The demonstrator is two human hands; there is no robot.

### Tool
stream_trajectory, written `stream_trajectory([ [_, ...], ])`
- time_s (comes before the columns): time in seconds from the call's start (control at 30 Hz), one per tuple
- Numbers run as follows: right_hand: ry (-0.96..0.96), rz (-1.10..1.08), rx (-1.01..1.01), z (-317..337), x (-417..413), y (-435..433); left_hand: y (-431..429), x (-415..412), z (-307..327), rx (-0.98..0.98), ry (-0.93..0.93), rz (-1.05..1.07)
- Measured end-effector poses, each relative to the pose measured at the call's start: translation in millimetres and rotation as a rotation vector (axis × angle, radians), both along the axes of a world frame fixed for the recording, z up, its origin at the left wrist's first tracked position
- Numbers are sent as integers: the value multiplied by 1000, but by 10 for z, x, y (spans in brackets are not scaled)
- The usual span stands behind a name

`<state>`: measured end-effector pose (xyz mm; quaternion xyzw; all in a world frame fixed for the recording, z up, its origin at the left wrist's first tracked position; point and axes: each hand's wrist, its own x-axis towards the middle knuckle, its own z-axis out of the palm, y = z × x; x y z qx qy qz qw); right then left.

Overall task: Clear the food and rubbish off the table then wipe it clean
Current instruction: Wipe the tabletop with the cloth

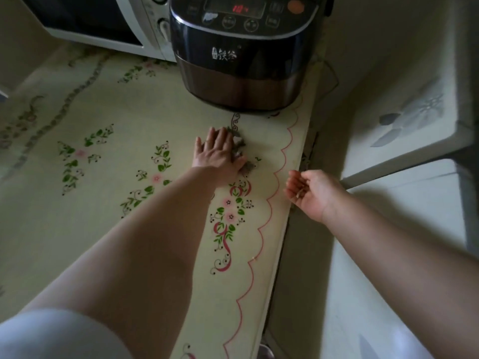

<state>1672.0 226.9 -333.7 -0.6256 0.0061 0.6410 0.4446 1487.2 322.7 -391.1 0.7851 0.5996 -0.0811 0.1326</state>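
Observation:
My left hand (219,155) lies flat, fingers straight, pressing a grey rag (239,149) onto the table (108,177), which has a cream floral cloth. The rag sticks out from under the fingers on the right, just in front of the rice cooker. My right hand (309,193) hovers palm up, cupped, just past the table's right edge, below the level of the left hand. A few small brownish crumbs (300,194) lie in its palm. One tiny crumb (254,259) sits on the cloth near the scalloped pink border.
A dark rice cooker (241,55) with a lit red display stands at the back, close to the rag. A white microwave (103,24) is to its left. A white fridge (414,125) stands beside the table on the right, with a narrow gap between.

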Motion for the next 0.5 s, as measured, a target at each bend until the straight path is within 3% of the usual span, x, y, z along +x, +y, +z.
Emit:
stream_trajectory([
  [0.3, -10, 46, 62, 269, 21, -261, -257, 218, 198, 59, 22, -210],
  [0.43, -9, 33, 65, 309, 17, -346, -316, 309, 172, -25, -323, 121],
  [0.5, -5, 34, 79, 326, -6, -405, -446, 331, 125, -69, -424, 163],
])
